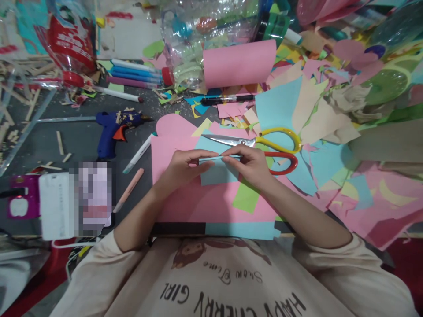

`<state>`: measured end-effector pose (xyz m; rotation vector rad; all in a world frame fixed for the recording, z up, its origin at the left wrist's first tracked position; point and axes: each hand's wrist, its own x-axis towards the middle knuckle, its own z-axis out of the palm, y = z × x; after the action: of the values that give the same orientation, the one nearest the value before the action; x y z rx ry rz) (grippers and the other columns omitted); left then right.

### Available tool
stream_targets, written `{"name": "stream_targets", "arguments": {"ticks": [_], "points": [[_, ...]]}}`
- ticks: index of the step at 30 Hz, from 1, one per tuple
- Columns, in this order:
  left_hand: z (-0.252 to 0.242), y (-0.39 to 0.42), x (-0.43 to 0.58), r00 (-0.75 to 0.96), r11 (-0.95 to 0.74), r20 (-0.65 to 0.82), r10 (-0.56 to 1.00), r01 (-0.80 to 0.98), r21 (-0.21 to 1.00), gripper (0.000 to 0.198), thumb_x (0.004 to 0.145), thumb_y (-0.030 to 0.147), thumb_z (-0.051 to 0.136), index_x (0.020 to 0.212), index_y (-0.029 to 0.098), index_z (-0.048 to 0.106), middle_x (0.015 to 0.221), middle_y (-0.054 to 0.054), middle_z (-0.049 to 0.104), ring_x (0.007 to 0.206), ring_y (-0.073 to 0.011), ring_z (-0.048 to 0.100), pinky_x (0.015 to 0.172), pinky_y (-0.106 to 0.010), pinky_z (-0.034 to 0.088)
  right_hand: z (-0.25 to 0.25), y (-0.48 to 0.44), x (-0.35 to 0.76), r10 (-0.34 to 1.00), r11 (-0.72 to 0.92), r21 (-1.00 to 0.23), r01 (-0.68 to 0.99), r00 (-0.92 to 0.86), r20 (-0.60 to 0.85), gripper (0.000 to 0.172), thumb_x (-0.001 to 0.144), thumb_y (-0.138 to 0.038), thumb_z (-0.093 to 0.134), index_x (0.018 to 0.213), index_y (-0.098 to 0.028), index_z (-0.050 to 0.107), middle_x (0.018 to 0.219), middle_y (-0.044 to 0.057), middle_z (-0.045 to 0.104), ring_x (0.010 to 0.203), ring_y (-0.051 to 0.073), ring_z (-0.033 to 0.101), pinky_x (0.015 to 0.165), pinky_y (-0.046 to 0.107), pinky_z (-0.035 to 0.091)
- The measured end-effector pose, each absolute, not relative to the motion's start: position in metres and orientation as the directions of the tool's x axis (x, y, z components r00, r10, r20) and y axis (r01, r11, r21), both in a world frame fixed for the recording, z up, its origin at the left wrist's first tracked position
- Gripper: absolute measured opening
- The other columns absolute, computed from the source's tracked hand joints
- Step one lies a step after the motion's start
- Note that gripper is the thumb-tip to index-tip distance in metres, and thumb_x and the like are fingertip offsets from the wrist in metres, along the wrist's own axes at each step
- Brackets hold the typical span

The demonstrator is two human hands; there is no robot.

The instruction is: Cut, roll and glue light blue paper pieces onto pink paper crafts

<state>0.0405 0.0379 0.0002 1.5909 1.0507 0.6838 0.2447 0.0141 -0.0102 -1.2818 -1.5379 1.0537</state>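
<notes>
My left hand point(191, 165) and my right hand point(246, 162) meet over the middle of a pink sheet point(185, 202). Between their fingertips they pinch a thin light-blue strip of paper point(209, 159), seen almost edge-on. Below it lies a light-blue piece of paper point(218, 177), partly hidden by the hands. A green paper piece point(246, 196) rests under my right wrist. Just beyond the hands lie scissors point(243, 143) with one yellow and one red handle, the blades pointing left.
A blue glue gun point(110, 132) lies to the left, near markers point(139, 154) and a phone point(95, 189). A pink paper roll point(239, 64) and plastic bottles point(74, 44) stand along the back. Paper scraps point(330, 114) cover the right side.
</notes>
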Motion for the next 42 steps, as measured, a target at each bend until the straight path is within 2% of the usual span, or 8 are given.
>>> {"name": "stream_targets", "arguments": {"ticks": [3,7,21,28,35,39,42], "points": [[0.000,0.036,0.043,0.462,-0.088,-0.056,0.885,0.283,0.955,0.030,0.084,0.046,0.067,0.093,0.020,0.079,0.092,-0.006,0.080,0.076,-0.0163,0.073,0.062,-0.022,0.054,-0.010,0.015,0.246,0.984,0.106,-0.957,0.269,-0.168,0.061,0.022,0.084,-0.043,0.069,0.076,-0.024,0.075,0.074,0.002,0.075,0.064,0.016,0.065,0.057,0.029,0.049],[0.000,0.037,0.043,0.425,-0.111,-0.027,0.905,0.297,0.948,0.031,0.086,0.048,0.065,0.087,0.021,0.079,0.089,-0.005,0.080,0.076,-0.0159,0.073,0.064,-0.022,0.054,-0.010,0.015,0.246,0.988,0.098,-0.962,0.253,-0.142,0.063,0.023,0.083,-0.046,0.069,0.081,-0.024,0.076,0.079,0.003,0.076,0.065,0.016,0.065,0.058,0.029,0.050],[0.002,0.041,0.040,0.402,-0.084,-0.048,0.914,0.305,0.949,0.036,0.082,0.055,0.067,0.080,0.021,0.079,0.086,-0.005,0.080,0.074,-0.0172,0.074,0.064,-0.023,0.055,-0.008,0.014,0.245,0.996,0.049,-0.984,0.174,-0.088,0.034,0.006,0.077,-0.027,0.073,0.073,-0.024,0.077,0.069,0.000,0.075,0.056,0.013,0.062,0.051,0.026,0.047],[0.002,0.042,0.037,0.338,-0.093,-0.028,0.941,0.336,0.937,0.027,0.081,0.046,0.070,0.083,0.021,0.080,0.083,-0.004,0.080,0.067,-0.0144,0.071,0.053,-0.020,0.048,-0.009,0.015,0.244,0.999,0.017,-0.993,0.119,-0.034,0.013,0.008,0.075,-0.030,0.075,0.076,-0.023,0.078,0.073,0.001,0.076,0.060,0.014,0.064,0.053,0.027,0.050],[0.004,0.044,0.036,0.221,0.036,-0.114,0.969,0.330,0.943,0.027,0.075,0.045,0.074,0.081,0.019,0.080,0.081,-0.005,0.079,0.068,-0.0145,0.070,0.058,-0.021,0.052,-0.009,0.015,0.242,0.998,0.027,-0.999,0.041,0.052,0.030,0.008,0.074,-0.032,0.077,0.071,-0.025,0.077,0.072,-0.001,0.077,0.064,0.014,0.069,0.060,0.028,0.056],[0.009,0.045,0.034,0.232,0.048,-0.131,0.964,0.333,0.942,0.025,0.074,0.042,0.075,0.080,0.018,0.081,0.080,-0.006,0.079,0.070,-0.0160,0.070,0.061,-0.022,0.053,-0.009,0.016,0.242,0.996,0.060,-0.998,0.008,0.059,0.060,0.005,0.074,-0.030,0.078,0.071,-0.026,0.077,0.071,-0.002,0.076,0.063,0.014,0.069,0.059,0.027,0.056],[0.012,0.047,0.032,0.246,0.055,-0.142,0.959,0.329,0.943,0.023,0.074,0.040,0.075,0.079,0.019,0.081,0.082,-0.005,0.079,0.072,-0.0167,0.071,0.063,-0.023,0.054,-0.010,0.016,0.243,0.997,0.069,-0.997,0.017,0.039,0.070,0.009,0.075,-0.033,0.078,0.071,-0.025,0.076,0.069,-0.001,0.075,0.060,0.013,0.067,0.055,0.026,0.055]]}}
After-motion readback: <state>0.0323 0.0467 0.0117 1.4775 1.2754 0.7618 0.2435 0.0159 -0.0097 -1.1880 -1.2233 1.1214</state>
